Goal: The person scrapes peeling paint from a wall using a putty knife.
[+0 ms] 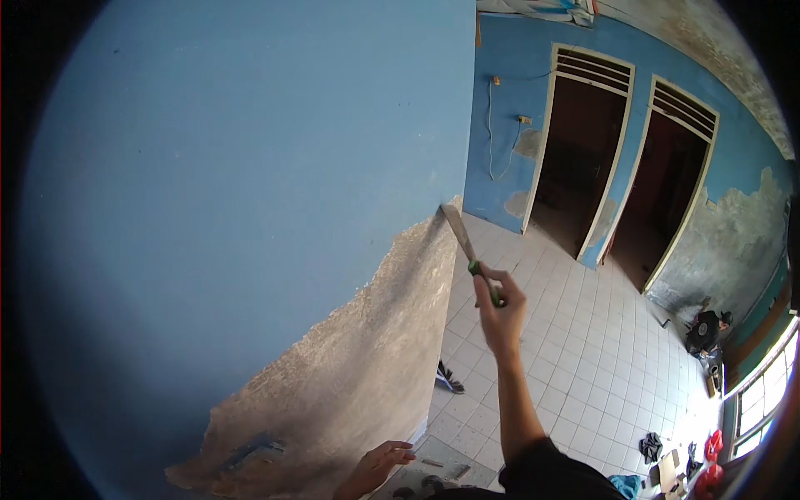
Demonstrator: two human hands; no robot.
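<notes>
My right hand [502, 308] is closed around the green handle of a scraper [459, 233]. The scraper's metal blade points up and left, its tip at the blue painted wall [250, 158] close to the vertical corner. There the tip meets the upper edge of a bare, rough plaster patch [358, 358] with a ragged paint border. Low in the view, my left hand [382, 467] is near the bottom of the patch, its fingers stretched out and holding nothing. Whether it touches the wall I cannot tell.
Pale floor tiles [550, 333] stretch off to the right. A dark-bristled brush [451, 379] lies by the wall corner. Two doorways [579, 158] stand at the back. A person [707, 332] crouches far right, near a window [765, 387]; bags and cardboard [668, 473] lie below.
</notes>
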